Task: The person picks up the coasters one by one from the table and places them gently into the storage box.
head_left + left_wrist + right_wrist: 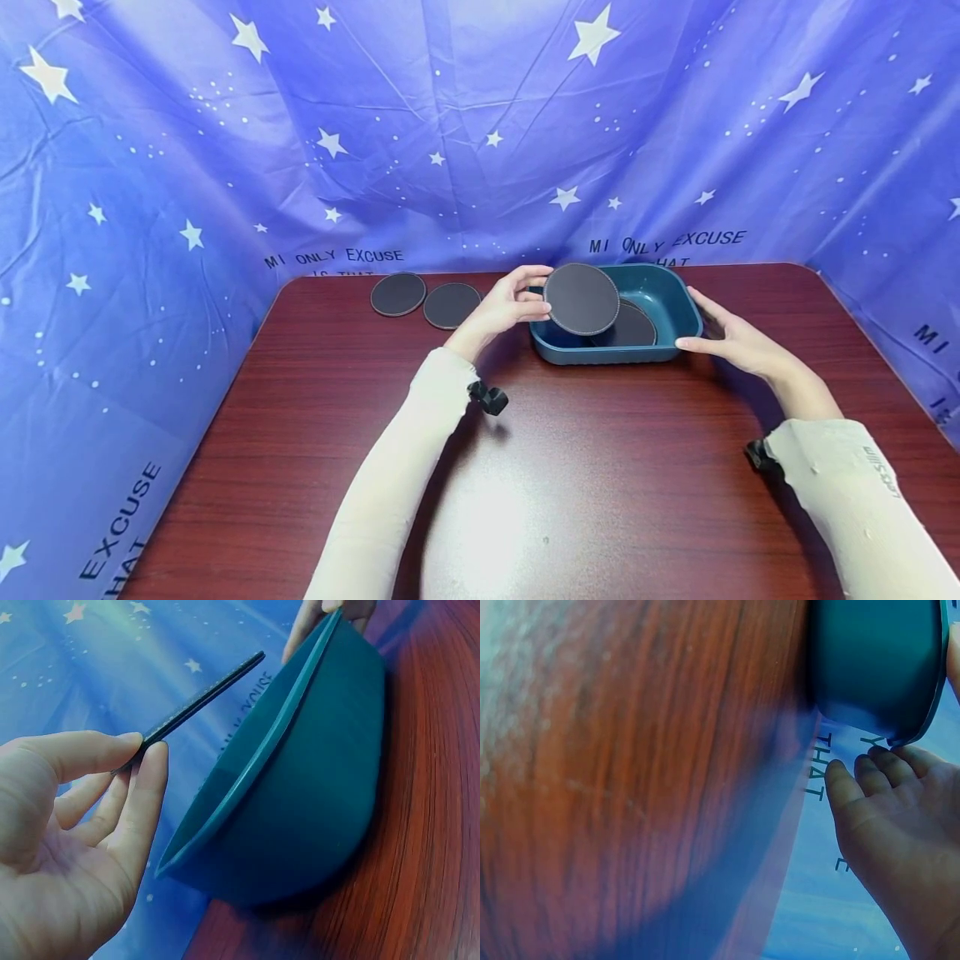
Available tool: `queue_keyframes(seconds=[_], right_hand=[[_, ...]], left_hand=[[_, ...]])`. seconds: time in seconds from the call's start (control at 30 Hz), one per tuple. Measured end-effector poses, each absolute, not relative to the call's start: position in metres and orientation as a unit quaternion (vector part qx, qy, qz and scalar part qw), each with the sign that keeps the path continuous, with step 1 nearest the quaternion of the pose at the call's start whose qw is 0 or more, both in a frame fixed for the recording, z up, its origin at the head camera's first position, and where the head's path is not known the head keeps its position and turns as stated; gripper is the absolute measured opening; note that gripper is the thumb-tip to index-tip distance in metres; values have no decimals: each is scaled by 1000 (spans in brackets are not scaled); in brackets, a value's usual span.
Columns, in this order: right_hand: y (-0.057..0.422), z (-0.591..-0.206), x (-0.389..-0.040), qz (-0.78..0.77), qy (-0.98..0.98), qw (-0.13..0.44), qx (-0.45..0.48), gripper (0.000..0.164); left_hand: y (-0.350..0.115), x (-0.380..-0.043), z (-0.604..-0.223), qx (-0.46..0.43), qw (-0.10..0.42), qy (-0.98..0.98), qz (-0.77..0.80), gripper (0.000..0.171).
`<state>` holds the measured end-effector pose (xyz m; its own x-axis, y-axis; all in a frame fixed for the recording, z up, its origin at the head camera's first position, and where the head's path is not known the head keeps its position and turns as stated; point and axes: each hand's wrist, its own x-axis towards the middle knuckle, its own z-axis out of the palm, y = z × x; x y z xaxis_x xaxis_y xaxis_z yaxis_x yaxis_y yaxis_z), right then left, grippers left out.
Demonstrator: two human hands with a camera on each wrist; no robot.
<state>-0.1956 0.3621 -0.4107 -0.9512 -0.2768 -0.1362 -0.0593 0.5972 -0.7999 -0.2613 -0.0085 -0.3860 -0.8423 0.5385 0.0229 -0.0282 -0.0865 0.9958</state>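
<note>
My left hand pinches a round dark coaster with light edge stitching by its left edge. The coaster hangs tilted over the left part of a teal rectangular container; in the left wrist view the coaster appears edge-on, above the rim. Inside the container lies another dark coaster, partly covered by the held one. At the container's right end, my right hand holds it, thumb at the front corner and fingers along the outer side. The right wrist view shows those fingers by the container wall.
Two more dark coasters, one farther left and one nearer my left wrist, lie side by side near the back edge of the reddish-brown wooden table. A blue star-printed curtain hangs close behind the table and at both sides.
</note>
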Motion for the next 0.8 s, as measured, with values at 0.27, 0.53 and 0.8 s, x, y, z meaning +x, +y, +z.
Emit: queue_keyframes(seconds=[0.27,0.53,0.8], right_hand=[[362,-411,-196,-436,887,120,-93,97],[361,-410,-195,-445,882,121,-98,96],[361,-408,-193,-450,879,126,-96,97]], left_hand=[[23,-263,-383,171,218,674,685,62],[48,-262,-381,139,247,726,627,59],[67,-262,-392,119,242,767,583,55]])
